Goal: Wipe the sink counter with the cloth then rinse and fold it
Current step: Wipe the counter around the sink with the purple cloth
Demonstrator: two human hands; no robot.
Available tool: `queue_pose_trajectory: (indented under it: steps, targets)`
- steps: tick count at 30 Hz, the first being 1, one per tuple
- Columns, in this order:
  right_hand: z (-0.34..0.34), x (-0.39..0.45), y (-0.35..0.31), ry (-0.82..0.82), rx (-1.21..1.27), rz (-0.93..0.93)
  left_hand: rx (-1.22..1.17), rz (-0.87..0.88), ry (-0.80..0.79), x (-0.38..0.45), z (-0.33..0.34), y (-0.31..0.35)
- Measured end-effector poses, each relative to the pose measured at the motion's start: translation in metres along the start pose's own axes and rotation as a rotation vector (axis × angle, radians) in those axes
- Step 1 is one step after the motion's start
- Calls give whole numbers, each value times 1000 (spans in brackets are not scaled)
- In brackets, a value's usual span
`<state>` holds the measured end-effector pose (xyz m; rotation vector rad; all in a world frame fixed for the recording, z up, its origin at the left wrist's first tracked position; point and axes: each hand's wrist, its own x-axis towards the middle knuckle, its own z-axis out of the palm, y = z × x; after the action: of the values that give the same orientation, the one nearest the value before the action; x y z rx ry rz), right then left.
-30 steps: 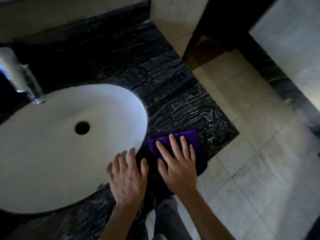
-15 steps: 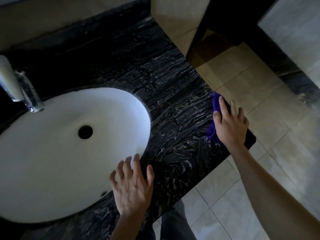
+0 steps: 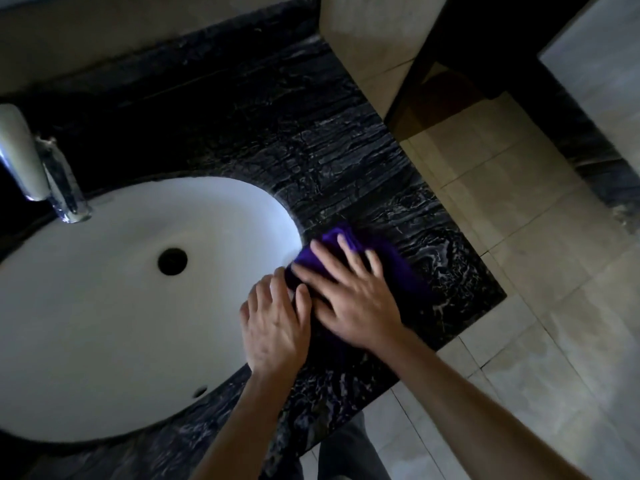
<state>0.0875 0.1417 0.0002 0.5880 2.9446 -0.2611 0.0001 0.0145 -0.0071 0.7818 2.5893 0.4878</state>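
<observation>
1. Head view: the right hand [image 3: 349,299] is pressing flat, fingers spread, on the purple cloth [image 3: 391,268] lying on the dark veined bench [image 3: 346,174] beside the white sink [image 3: 121,306].
2. The left hand [image 3: 273,327] is resting open on the sink's rim.
3. Beige floor tiles [image 3: 519,237] are showing at right.

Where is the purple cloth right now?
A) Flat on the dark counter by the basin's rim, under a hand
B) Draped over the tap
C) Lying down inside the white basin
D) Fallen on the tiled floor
A: the purple cloth lies on the dark marble counter just beside the white basin's rim, with the right hand pressed flat on it, fingers spread.
</observation>
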Motion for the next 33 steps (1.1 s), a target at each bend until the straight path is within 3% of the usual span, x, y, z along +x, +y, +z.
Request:
queue_pose_trajectory:
  steps: [7, 13, 17, 20, 26, 33]
  targets:
    - [-24, 110, 119, 126, -28, 328, -105, -134, -3, 14, -4, 9]
    - [-26, 81, 116, 80, -5, 431, -88, -20, -50, 33, 0, 26]
    - [-10, 16, 63, 52, -97, 199, -79, 32, -95, 29, 3, 22]
    - [-8, 18, 48, -20, -103, 82, -100, 31, -101, 30, 4, 22]
    - [-24, 99, 54, 0, -96, -85, -224, -62, -12, 56, 1, 34]
    - [-38, 230, 63, 69, -90, -61, -184, -157, -4, 81, 4, 49]
